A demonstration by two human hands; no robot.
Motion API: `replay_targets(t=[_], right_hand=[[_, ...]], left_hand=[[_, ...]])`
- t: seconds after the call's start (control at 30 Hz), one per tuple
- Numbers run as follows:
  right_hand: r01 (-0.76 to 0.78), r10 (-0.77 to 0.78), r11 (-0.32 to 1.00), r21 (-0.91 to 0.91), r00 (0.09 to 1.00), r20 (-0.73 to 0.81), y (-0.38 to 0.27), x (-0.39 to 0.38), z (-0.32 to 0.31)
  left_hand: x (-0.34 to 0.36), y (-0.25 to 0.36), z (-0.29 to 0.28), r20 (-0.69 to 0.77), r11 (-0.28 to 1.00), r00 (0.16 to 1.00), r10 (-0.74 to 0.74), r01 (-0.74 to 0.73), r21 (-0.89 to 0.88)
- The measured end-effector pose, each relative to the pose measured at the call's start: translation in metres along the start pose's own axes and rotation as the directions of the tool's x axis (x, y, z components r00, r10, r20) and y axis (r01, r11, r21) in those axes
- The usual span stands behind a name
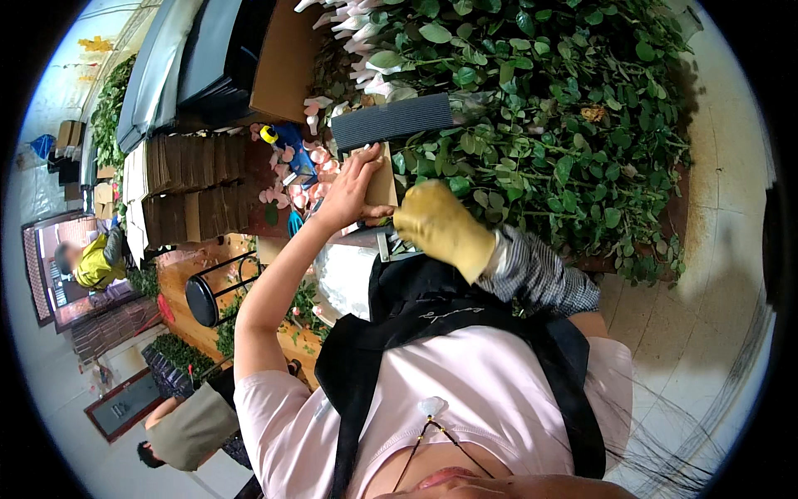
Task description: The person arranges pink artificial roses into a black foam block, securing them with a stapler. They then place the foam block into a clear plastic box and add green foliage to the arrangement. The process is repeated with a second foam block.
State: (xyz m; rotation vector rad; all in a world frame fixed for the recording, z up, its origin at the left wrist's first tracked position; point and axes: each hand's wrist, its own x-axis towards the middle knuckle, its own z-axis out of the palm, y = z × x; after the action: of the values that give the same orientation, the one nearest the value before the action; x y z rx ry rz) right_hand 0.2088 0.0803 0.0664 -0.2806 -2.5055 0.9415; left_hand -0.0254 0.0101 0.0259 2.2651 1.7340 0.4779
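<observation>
My bare left hand (356,193) lies on a tan cardboard piece (384,185) at the table's near edge, its fingers stretched out and thumb apart. My right hand (436,226), in a yellow glove, is curled closed just right of that cardboard. Whatever is inside its fingers is hidden. Beyond my left fingertips a dark grey ridged sheet (391,121) lies across the table, touching leafy stems. Cut leafy stems (549,125) are heaped to the right, with white-wrapped flower heads (362,41) at their left end. Pink petals (320,158) are scattered left of my hand.
A blue tool with a yellow cap (278,137) lies among the petals. Stacked folded cardboard (191,170) and large dark sheets (218,58) stand on the left. A black stool (202,299) is on the floor. Two people (195,428) are farther off at left.
</observation>
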Motion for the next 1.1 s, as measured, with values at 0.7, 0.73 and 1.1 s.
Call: replay_targets(t=[0.7, 0.73, 1.1], right_hand=[[-0.214, 0.348, 0.851, -0.479, 0.913, 0.212, 0.117, 0.123, -0.039], [-0.116, 0.340, 0.801, -0.588, 0.896, 0.286, 0.097, 0.118, -0.022], [0.107, 0.506, 0.420, -0.901, 0.797, 0.331, 0.014, 0.044, 0.061]], left_hand=[[0.001, -0.015, -0.015, 0.133, 0.990, 0.987, 0.086, -0.070, -0.120], [-0.012, -0.019, -0.008, 0.106, 0.987, 0.993, 0.045, -0.028, -0.159], [-0.029, 0.031, -0.014, -0.273, 0.937, 0.928, -0.254, 0.306, 0.169]])
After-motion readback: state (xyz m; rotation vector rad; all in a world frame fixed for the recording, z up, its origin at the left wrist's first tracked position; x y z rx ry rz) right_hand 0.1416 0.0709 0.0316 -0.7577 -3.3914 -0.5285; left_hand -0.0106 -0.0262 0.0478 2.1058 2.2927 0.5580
